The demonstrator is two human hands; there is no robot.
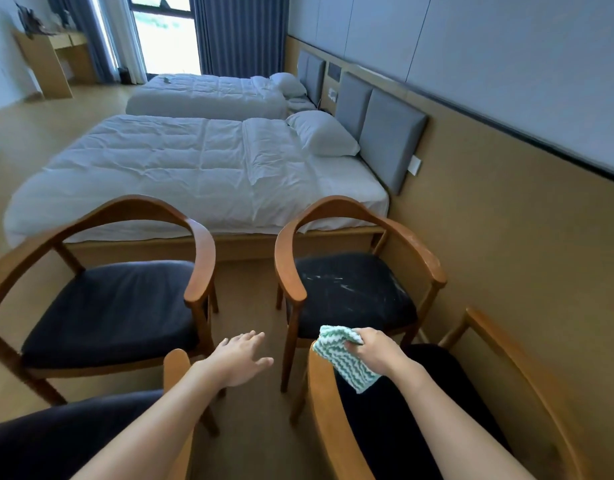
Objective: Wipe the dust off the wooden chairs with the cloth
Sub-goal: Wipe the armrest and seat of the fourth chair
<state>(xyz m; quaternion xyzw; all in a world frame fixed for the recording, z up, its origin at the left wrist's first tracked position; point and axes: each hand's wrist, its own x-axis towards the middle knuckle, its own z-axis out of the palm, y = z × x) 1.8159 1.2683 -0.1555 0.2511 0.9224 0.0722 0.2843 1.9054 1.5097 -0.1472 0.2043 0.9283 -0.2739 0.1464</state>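
Observation:
Several wooden armchairs with dark seat cushions stand close together. The far left chair point(201, 251) and the far right chair point(288, 268) face me; the right one's seat carries pale dust streaks. A near right chair point(328, 420) and a near left chair point(175, 367) sit at the bottom edge. My right hand point(376, 348) grips a green-and-white zigzag cloth point(340, 360) at the top of the near right chair's armrest. My left hand point(241, 358) hovers with straight fingers above the floor gap between the chairs, holding nothing.
Two beds with white bedding point(181, 168) lie just behind the far chairs. A tan wall panel point(506, 237) runs along the right side. A wooden desk point(52, 60) and curtains stand by the window at the far end. Bare floor shows between the chairs.

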